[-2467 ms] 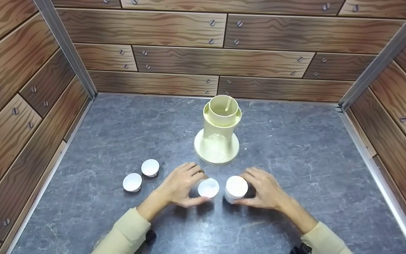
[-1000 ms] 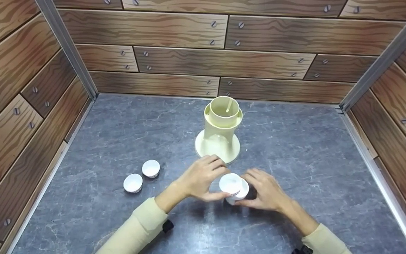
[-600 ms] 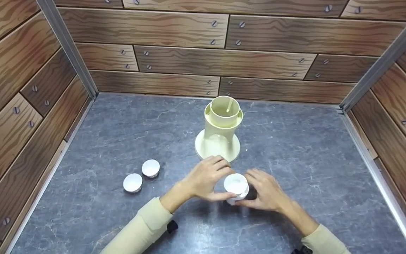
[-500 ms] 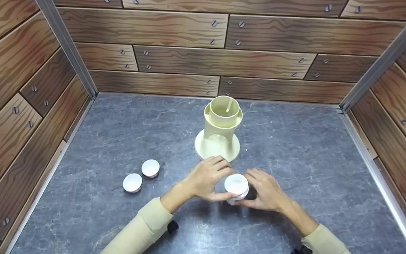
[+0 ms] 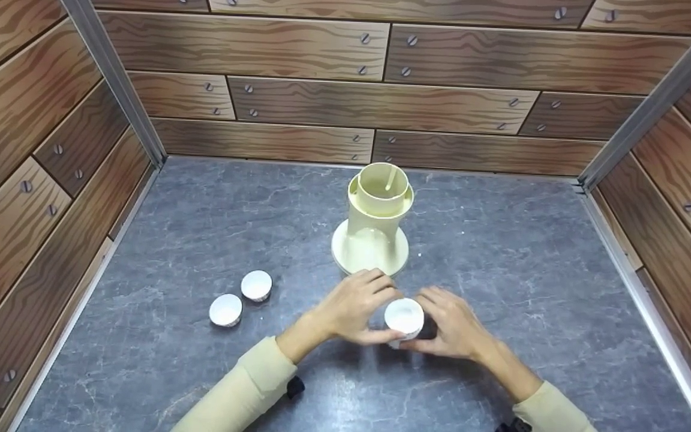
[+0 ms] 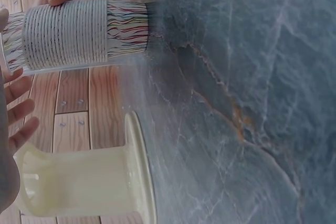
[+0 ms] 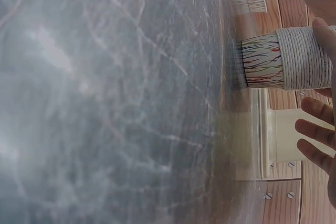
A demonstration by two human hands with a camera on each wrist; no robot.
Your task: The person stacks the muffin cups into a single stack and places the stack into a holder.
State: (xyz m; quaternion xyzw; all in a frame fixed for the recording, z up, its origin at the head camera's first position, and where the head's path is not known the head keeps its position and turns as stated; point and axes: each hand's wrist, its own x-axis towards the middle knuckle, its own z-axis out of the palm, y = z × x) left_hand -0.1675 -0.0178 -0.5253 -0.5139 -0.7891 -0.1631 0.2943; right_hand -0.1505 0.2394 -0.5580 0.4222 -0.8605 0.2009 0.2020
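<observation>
Head view: the left hand [image 5: 357, 309] pinches the top cup [image 5: 404, 315] between thumb and fingers; the right hand [image 5: 454, 324] holds the cup stack [image 6: 65, 34] from the opposite side. Both grips are engaged; neither is released. The stack stands upright on the tabletop [image 5: 519, 258], directly below the left grip and within the right grip, its long axis vertical. The controlling relation appears to be axial: the top cup sits over the stack's mouth, roughly in line with it, and a patterned band of its wall shows above the stacked rims. How deeply it is seated cannot be determined. The right hand is nearer the stack, the left nearer the top cup's rim.

Materials: the cups look like thin paper, white inside, tapered, with fine multicoloured wavy lines outside. Closely nested rims form a ribbed white column. Two separate cups, a nearer cup [image 5: 225, 311] and a farther cup [image 5: 257, 286], stand left of the left grip. Beyond both grips stands a cream cylinder [image 5: 374, 231], smooth and plastic-looking, with a round flanged base. The tabletop is grey and marble-veined.
</observation>
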